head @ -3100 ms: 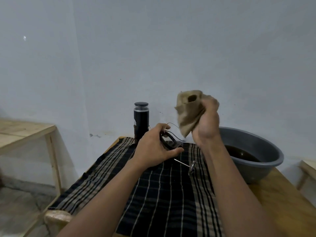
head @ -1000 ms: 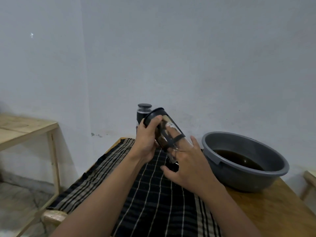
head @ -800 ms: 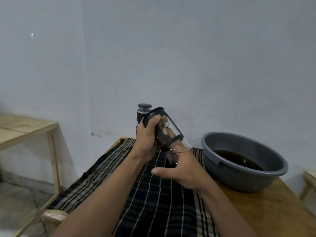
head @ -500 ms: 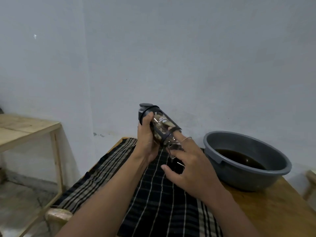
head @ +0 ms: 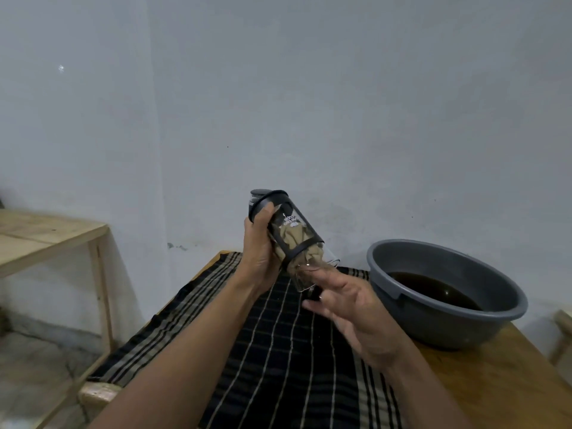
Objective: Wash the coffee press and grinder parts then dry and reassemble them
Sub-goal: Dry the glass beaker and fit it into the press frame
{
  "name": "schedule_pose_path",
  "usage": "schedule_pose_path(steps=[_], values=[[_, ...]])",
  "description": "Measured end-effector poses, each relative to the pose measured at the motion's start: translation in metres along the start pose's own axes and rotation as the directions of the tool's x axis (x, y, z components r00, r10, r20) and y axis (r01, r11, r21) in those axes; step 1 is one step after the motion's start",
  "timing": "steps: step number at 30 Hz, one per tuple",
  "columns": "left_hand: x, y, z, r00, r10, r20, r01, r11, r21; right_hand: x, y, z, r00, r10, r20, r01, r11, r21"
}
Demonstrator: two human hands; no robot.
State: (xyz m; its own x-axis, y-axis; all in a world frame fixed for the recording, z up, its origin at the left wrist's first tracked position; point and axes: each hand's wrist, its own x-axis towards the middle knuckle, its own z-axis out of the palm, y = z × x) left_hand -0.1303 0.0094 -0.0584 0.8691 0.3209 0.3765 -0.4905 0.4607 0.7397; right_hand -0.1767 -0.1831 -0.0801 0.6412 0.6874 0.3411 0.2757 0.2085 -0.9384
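The coffee press beaker (head: 292, 222), clear glass in a black frame, is tilted with its base up and left and its mouth down and right, above the plaid cloth. My left hand (head: 260, 258) grips it round the base end. A tan drying cloth (head: 294, 243) is stuffed inside the glass. My right hand (head: 356, 311) is at the mouth, with its extended fingers reaching in against the tan cloth and the thumb spread below. The black grinder (head: 258, 193) stands behind the beaker, and only its top shows.
A black plaid cloth (head: 278, 351) covers the wooden table (head: 495, 382). A grey basin (head: 448, 323) of dark brown water sits at the right, close to my right hand. A lower wooden bench (head: 46, 239) stands at the left beside the wall.
The tan cloth, first held up in my right hand, is now inside the beaker. Over the last second my left hand turned the beaker so its printed label faces me.
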Motion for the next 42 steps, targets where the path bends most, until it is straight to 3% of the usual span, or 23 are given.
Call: schedule_pose_path(steps=[1,3,5,7,9,11,12,14,17,19,22,24,26,27,29,31,32,33,34,37,39,40,42], values=[[-0.002,0.0,0.003,1.0,-0.018,-0.005,0.018,1.0,0.005,0.001,0.001,0.001,0.995,-0.039,-0.096,0.011,0.961,-0.275],[-0.009,0.003,0.013,0.997,-0.066,-0.038,0.064,0.997,-0.032,0.003,0.001,0.003,0.966,-0.163,-0.202,-0.022,0.724,-0.689],[-0.014,0.004,0.023,0.989,-0.124,-0.074,0.122,0.992,-0.041,0.008,0.001,0.004,0.964,-0.208,-0.166,-0.018,0.572,-0.82],[-0.017,0.002,0.031,0.986,-0.138,-0.096,0.134,0.99,-0.051,0.013,0.004,0.008,0.975,-0.165,-0.147,-0.034,0.547,-0.837],[-0.018,0.0,0.033,0.984,-0.132,-0.122,0.124,0.989,-0.077,0.014,0.007,0.013,0.979,-0.092,-0.184,-0.052,0.756,-0.652],[-0.014,0.0,0.027,0.978,-0.136,-0.157,0.12,0.987,-0.108,0.009,0.012,0.008,0.985,-0.015,-0.173,-0.024,0.974,-0.223],[-0.012,0.003,0.023,0.974,-0.141,-0.175,0.118,0.983,-0.138,0.004,0.013,0.005,0.99,0.036,-0.138,-0.033,0.999,0.025],[-0.005,0.009,0.011,0.961,-0.145,-0.235,0.101,0.976,-0.191,-0.008,0.014,-0.005,0.995,0.078,-0.069,-0.042,0.907,0.419],[0.002,0.011,-0.006,0.951,-0.103,-0.291,0.052,0.983,-0.176,-0.016,0.01,-0.015,0.988,0.014,-0.151,0.066,0.858,0.51],[0.0,0.006,-0.011,0.95,-0.096,-0.296,0.048,0.985,-0.164,-0.011,0.002,-0.022,0.941,0.005,-0.339,0.159,0.877,0.454],[-0.009,-0.001,-0.005,0.964,-0.053,-0.262,0.03,0.995,-0.094,0.0,-0.009,-0.023,0.76,-0.039,-0.648,0.268,0.928,0.258],[-0.02,-0.006,0.009,0.978,-0.01,-0.208,0.021,0.998,0.051,0.01,-0.011,-0.003,0.735,-0.142,-0.663,0.064,0.988,-0.14],[-0.033,-0.015,0.028,0.983,0.071,-0.172,-0.032,0.976,0.216,0.02,0.001,0.018,0.785,-0.258,-0.564,-0.128,0.822,-0.554],[-0.038,-0.02,0.034,0.985,0.109,-0.135,-0.071,0.962,0.265,0.027,0.012,0.022,0.764,-0.315,-0.563,-0.154,0.758,-0.633],[-0.045,-0.026,0.04,0.99,0.131,-0.055,-0.111,0.954,0.28,0.039,0.015,0.018,0.676,-0.256,-0.691,-0.219,0.826,-0.52],[-0.049,-0.029,0.037,0.992,0.119,-0.041,-0.105,0.962,0.253,0.05,0.008,0.002,0.662,0.044,-0.748,-0.253,0.953,-0.168],[-0.05,-0.03,0.037,0.992,0.119,-0.047,-0.104,0.966,0.238,0.053,0.004,-0.005,0.664,0.136,-0.736,-0.267,0.962,-0.064],[-0.05,-0.032,0.035,0.99,0.121,-0.067,-0.102,0.967,0.235,0.053,0.002,-0.007,0.666,0.146,-0.731,-0.288,0.955,-0.071],[-0.052,-0.033,0.035,0.988,0.121,-0.097,-0.096,0.968,0.232,0.051,0.002,-0.003,0.676,0.065,-0.734,-0.306,0.931,-0.2],[-0.045,-0.032,0.035,0.965,0.115,-0.236,-0.067,0.977,0.204,0.037,0.014,0.022,0.697,-0.42,-0.581,-0.215,0.651,-0.728],[-0.043,-0.032,0.028,0.955,0.072,-0.289,-0.014,0.98,0.2,0.033,0.028,0.025,0.73,-0.528,-0.434,-0.132,0.514,-0.847],[-0.044,-0.032,0.027,0.954,0.051,-0.295,0.009,0.98,0.199,0.035,0.03,0.02,0.741,-0.51,-0.437,-0.128,0.531,-0.838],[-0.05,-0.032,0.026,0.959,0.011,-0.282,0.039,0.984,0.174,0.045,0.027,0.002,0.739,-0.343,-0.58,-0.213,0.698,-0.683]])
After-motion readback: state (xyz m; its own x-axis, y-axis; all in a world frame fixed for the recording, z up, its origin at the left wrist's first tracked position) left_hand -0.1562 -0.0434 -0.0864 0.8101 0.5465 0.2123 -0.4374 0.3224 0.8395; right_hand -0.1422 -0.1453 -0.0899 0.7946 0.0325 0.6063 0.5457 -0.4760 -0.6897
